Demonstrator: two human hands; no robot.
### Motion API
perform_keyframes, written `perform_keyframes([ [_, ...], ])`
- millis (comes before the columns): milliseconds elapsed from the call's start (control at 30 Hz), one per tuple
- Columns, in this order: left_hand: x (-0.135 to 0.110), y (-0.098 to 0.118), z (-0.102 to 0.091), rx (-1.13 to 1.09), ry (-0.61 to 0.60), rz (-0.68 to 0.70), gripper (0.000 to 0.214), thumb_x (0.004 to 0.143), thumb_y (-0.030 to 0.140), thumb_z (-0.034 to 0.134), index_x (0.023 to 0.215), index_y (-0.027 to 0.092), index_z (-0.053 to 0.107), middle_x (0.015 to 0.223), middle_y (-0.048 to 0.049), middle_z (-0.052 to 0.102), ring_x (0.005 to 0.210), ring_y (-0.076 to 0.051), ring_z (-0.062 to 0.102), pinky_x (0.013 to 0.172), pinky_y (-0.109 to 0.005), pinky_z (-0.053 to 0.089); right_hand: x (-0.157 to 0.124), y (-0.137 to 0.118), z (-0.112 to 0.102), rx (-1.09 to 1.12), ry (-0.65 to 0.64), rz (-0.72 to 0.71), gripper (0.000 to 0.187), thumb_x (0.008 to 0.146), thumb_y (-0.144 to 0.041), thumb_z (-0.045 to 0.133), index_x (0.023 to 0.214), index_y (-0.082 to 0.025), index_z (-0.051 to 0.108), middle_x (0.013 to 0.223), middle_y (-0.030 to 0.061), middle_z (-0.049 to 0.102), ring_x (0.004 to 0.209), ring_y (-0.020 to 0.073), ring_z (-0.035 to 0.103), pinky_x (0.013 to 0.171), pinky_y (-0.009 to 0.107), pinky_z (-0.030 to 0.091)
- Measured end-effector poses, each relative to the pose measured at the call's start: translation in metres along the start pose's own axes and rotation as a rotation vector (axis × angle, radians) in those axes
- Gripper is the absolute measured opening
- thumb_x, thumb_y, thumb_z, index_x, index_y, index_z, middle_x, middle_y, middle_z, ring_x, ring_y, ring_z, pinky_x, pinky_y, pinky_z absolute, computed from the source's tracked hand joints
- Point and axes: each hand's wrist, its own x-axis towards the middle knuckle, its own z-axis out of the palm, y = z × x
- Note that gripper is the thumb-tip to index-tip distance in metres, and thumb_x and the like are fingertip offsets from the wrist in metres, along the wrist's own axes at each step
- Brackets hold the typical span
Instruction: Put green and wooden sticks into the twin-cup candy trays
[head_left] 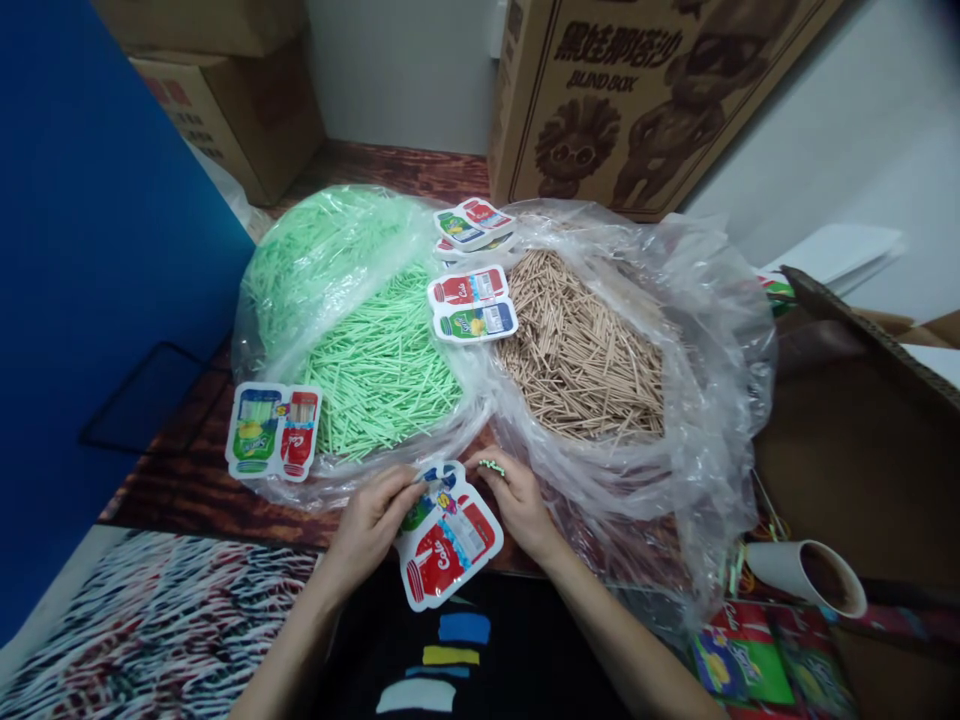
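My left hand (373, 520) pinches the edge of a bottle-shaped card pack (448, 555) with a red cola half and a green half. Near the pack's top edge, my right hand (519, 503) is closed around a small bundle of thin green sticks (492, 467), their ends showing. Beyond my hands lie loose green sticks (382, 370) in an open clear bag, and brown sticks (585, 350) in another bag to the right. One card pack (274, 430) with sticks showing in its windows rests against the green bag. Another card pack (473, 304) lies between the bags.
More card packs (474, 224) are stacked farther back. Cardboard boxes (600, 110) stand behind the bags. A paper cup (806, 577) lies tilted at right, above printed green and red packets (742, 655). A blue panel (112, 250) borders the left side, with striped fabric (165, 620) below.
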Motion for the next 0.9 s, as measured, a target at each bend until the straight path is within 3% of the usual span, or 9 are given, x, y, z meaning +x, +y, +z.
perform_keyframes([
  [167, -0.001, 0.001, 0.005, 0.010, -0.052, -0.032, 0.028, 0.092, 0.035, 0.047, 0.072, 0.018, 0.056, 0.070, 0.0004, 0.053, 0.068, -0.015, 0.052, 0.065, -0.025, 0.041, -0.001, -0.001, 0.000, -0.010, 0.003, 0.006, 0.019, 0.094, -0.025, 0.045, 0.088, -0.020, 0.062, 0.084, 0.0039, 0.062, 0.079, 0.0174, 0.059, 0.074, 0.029, 0.044],
  [633, -0.003, 0.002, 0.012, -0.029, -0.090, -0.029, 0.028, 0.092, 0.035, 0.046, 0.073, 0.018, 0.057, 0.071, 0.0002, 0.053, 0.068, -0.014, 0.051, 0.065, -0.024, 0.040, -0.001, -0.001, -0.004, -0.020, -0.012, 0.019, 0.021, 0.095, -0.030, 0.045, 0.090, -0.020, 0.063, 0.087, 0.0041, 0.064, 0.082, 0.0176, 0.060, 0.076, 0.028, 0.046],
  [900, -0.005, 0.006, 0.013, -0.053, -0.077, -0.025, 0.030, 0.092, 0.034, 0.048, 0.067, 0.018, 0.055, 0.067, 0.0011, 0.051, 0.065, -0.014, 0.049, 0.060, -0.023, 0.039, 0.071, -0.037, 0.003, 0.037, -0.123, -0.068, 0.023, 0.092, -0.037, 0.048, 0.096, -0.020, 0.064, 0.073, -0.0001, 0.061, 0.068, 0.0139, 0.057, 0.069, 0.027, 0.046],
])
